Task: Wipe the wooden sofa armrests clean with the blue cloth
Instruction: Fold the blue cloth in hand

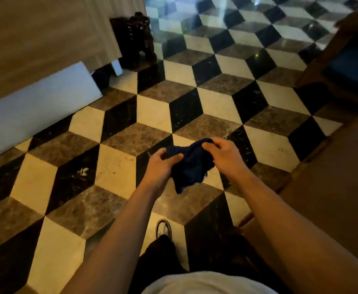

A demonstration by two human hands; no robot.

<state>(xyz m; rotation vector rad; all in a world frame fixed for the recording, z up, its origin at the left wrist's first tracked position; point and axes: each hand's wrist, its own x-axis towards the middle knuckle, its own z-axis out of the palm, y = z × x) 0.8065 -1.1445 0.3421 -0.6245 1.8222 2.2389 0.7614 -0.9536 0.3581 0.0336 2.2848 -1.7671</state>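
Observation:
A dark blue cloth hangs crumpled between both hands, held in the air above the tiled floor. My left hand grips its left edge, thumb on top. My right hand pinches its upper right corner. At the right edge stands wooden furniture with a broad brown surface, and further back a wooden seat frame with a dark blue cushion. Which part of it is an armrest I cannot tell.
The floor is a cube pattern of black, white and brown marble tiles. A white panel leans at the left by a beige wall. A dark carved statue stands behind it. My shoe shows below the hands.

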